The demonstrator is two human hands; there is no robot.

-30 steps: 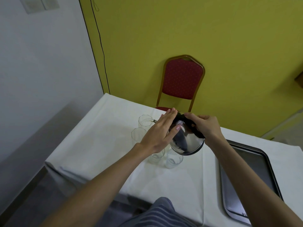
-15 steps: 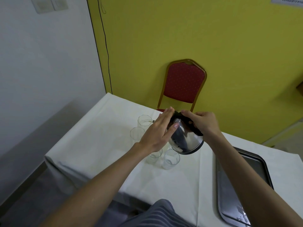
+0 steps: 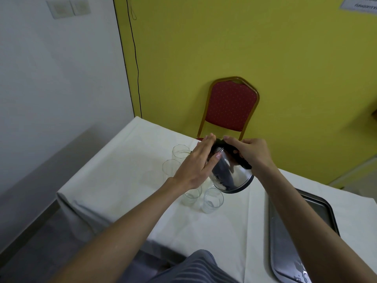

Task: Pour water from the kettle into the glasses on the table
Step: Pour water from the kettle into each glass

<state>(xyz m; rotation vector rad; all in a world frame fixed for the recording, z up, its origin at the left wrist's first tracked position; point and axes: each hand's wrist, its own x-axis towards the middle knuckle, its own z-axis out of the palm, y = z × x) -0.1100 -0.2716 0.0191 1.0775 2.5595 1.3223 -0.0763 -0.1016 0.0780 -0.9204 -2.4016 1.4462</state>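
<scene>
A tray [image 3: 289,242] lies lower right. At centre, two glasses [image 3: 213,200] stand under the tilted kettle [image 3: 230,174]. The right hand [image 3: 251,154] grips its handle; the left hand [image 3: 195,164] lies flat against its side. Two more glasses [image 3: 180,152] stand beyond.

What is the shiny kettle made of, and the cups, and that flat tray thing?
Kettle: polished metal, probably steel; it mirrors the room. Its handle looks like black plastic.
Glasses: clear glass, perhaps plastic; the cloth shows through.
Tray: dull grey metal with a soft sheen.
</scene>
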